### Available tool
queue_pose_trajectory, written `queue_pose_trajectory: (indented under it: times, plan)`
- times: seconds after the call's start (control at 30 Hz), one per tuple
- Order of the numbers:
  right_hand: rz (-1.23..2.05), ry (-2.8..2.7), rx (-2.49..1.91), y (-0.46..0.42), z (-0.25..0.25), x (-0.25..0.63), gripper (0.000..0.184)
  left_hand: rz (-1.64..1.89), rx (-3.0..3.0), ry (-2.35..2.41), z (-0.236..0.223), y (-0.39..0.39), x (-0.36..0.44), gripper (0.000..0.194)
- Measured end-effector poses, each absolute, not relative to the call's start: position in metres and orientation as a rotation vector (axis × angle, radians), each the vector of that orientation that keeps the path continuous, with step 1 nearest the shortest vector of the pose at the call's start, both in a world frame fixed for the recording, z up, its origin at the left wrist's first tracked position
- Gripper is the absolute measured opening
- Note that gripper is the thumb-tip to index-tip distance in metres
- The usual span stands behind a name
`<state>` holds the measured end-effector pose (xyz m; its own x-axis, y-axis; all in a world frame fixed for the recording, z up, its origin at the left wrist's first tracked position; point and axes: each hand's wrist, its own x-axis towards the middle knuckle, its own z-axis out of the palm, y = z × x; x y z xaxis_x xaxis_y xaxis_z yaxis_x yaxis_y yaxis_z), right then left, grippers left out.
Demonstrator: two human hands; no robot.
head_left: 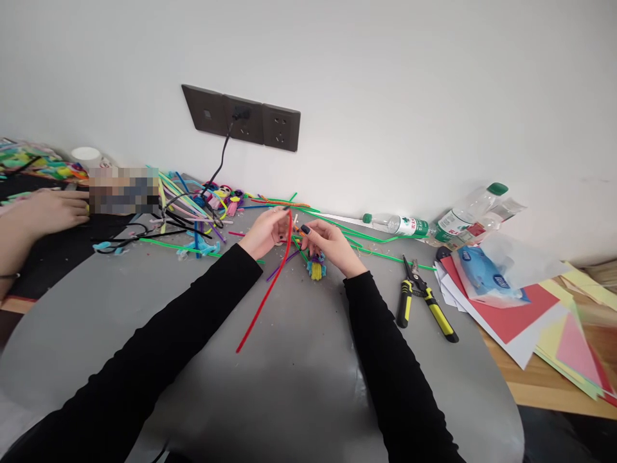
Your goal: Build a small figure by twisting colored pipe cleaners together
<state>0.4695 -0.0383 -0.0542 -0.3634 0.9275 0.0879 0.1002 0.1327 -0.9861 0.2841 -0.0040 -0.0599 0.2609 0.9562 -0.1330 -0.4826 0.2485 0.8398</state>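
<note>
A red pipe cleaner (265, 301) bends over the fingertips of my left hand (268, 231), which is closed on it. Its long free end slants down toward me above the grey table. My right hand (330, 243) is pinched close beside it, thumb against fingers, over small orange and green bits; what exactly it grips is hidden. Just under my right fingers is a small fuzzy yellow and blue piece (316, 269); whether it hangs or rests on the table I cannot tell. A purple pipe cleaner (283, 265) lies beneath my hands.
Yellow-black pliers (418, 296) lie right of my right hand. Plastic bottles (407, 225), a tissue pack (486, 273) and coloured paper (511, 302) sit further right. Loose pipe cleaners (180, 193) and small fuzzy dolls (225, 198) spread along the wall. Another person's hand (53, 211) is at left.
</note>
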Motion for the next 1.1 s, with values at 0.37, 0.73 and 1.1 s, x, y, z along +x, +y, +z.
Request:
queue_pose_trajectory:
  times: [0.37, 0.73, 1.1]
  plan:
    - [1.306, -1.521, -1.064, -0.032, -0.063, 0.471, 0.046, 0.876, 1.240, 0.802, -0.072, -0.010, 0.290, 0.053]
    - [1.307, -1.255, -1.090, -0.035, -0.057, 0.474, 0.034, 0.827, 1.259, 0.738, -0.070, -0.014, 0.293, 0.052]
    - [1.205, -0.907, -1.015, -0.028, -0.060, 0.482, 0.035, 0.799, 1.563, 0.780, -0.077, -0.008, 0.291, 0.023]
